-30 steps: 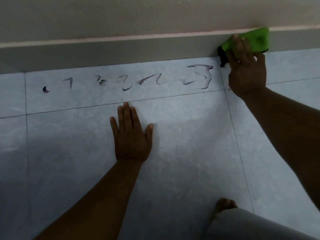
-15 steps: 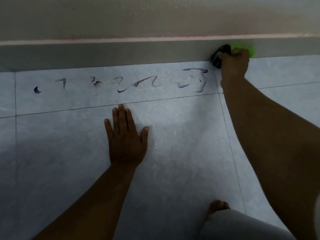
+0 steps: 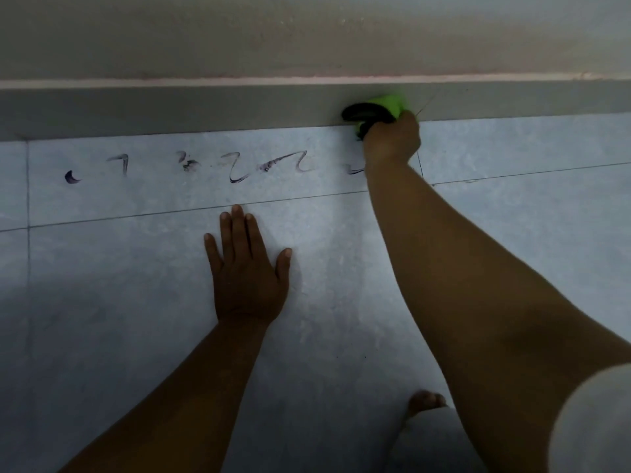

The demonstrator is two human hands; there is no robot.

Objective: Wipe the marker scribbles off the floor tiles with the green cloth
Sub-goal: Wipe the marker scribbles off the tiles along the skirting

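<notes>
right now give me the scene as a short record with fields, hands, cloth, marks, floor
left hand: flat on the floor tile, palm down, fingers spread, holding nothing
right hand: closed grip on the green cloth
green cloth: bunched, dark-stained at its left edge, at the foot of the grey skirting
marker scribbles: a row of dark marks on the narrow tile by the wall, left of the cloth
floor tile: pale blue-grey

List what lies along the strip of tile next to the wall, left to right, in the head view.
Crescent blot → hook mark → smudged dots → long squiggle → right hand holding the green cloth.
</notes>
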